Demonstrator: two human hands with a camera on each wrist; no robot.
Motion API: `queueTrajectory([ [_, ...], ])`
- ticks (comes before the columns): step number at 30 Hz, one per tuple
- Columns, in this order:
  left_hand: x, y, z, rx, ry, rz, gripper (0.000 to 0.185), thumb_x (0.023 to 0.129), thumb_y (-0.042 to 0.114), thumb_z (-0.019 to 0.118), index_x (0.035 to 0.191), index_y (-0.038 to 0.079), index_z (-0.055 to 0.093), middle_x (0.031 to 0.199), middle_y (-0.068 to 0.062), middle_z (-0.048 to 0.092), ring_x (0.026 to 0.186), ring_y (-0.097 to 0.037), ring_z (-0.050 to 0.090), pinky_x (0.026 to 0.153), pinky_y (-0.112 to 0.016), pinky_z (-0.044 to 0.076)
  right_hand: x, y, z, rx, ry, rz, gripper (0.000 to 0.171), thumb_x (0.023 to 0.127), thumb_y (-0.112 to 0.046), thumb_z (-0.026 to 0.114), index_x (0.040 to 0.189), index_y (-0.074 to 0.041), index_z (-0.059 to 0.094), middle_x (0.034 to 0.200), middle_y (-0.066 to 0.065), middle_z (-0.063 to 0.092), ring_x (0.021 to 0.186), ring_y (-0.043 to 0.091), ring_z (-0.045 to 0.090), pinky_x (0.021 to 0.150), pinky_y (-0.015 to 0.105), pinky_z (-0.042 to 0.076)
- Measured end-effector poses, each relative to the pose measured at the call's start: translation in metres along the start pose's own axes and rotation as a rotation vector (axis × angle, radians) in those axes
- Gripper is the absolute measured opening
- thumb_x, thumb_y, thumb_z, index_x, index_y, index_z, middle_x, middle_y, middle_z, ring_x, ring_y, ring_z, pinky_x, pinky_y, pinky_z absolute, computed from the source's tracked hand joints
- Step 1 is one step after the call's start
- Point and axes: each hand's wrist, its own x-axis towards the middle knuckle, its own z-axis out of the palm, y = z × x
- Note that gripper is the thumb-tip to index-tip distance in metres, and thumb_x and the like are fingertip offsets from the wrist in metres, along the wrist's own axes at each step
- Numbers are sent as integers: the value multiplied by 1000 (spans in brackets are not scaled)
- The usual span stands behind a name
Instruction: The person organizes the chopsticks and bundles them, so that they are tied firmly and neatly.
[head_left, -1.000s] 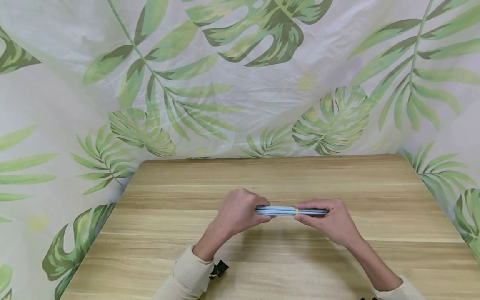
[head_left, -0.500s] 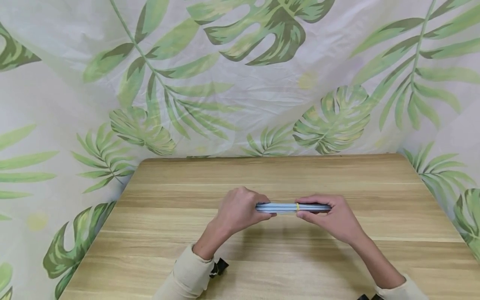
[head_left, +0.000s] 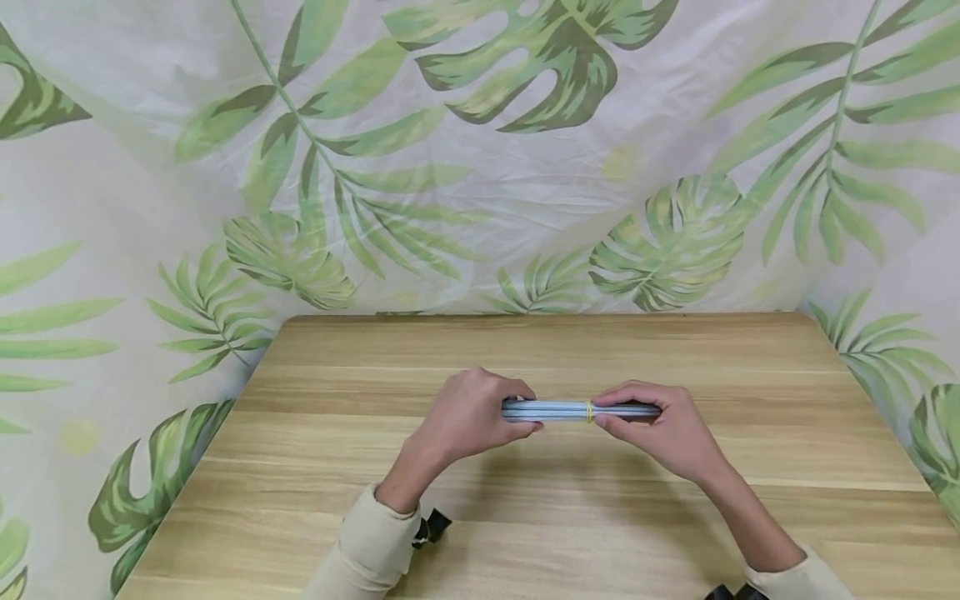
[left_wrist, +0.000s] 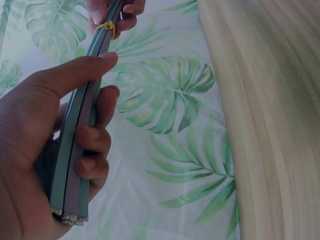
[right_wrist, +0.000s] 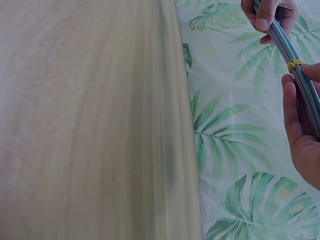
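Note:
A bundle of long, slim blue-grey strips (head_left: 551, 410) is held level above the table in the head view. A yellow band (head_left: 589, 412) with a small knot ties it right of its middle. My left hand (head_left: 472, 417) grips the left part; in the left wrist view its fingers (left_wrist: 94, 139) curl round the strips, whose cut ends (left_wrist: 70, 218) stick out near the palm. Beside the band, my right hand (head_left: 671, 429) holds the other part between thumb and fingers. The bundle's right end is hidden in that hand.
Beneath the hands lies a wood-grain table (head_left: 570, 517). A white cloth with green leaves (head_left: 525, 192) hangs behind it and along both sides. Black wrist devices (head_left: 432, 528) sit at the cuffs.
Both hands have risen slightly in the head view with the bundle, the right hand a little more. The bundle has shifted slightly left. Both holds stay the same.

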Motion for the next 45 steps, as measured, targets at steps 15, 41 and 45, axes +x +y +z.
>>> queueTrajectory([
  [15,0,7,3,75,62,41,13,84,27,92,90,19,84,78,11,78,56,2,51,56,-15,42,8,-6,6,84,-1,73,23,87,-11,90,107,0,84,105,0,84,89,12,80,74,29,64],
  [41,0,7,3,98,52,-15,19,85,35,93,94,20,86,79,10,80,56,1,55,56,-19,47,8,-13,7,-536,77,-417,31,80,-4,93,106,-16,83,103,-5,83,90,14,79,79,39,64],
  [45,0,7,4,91,60,3,20,84,34,93,94,19,86,81,8,81,57,1,57,55,-18,47,9,-13,8,-595,79,-465,31,77,-6,95,105,-14,83,101,-4,83,92,17,78,80,42,64],
])
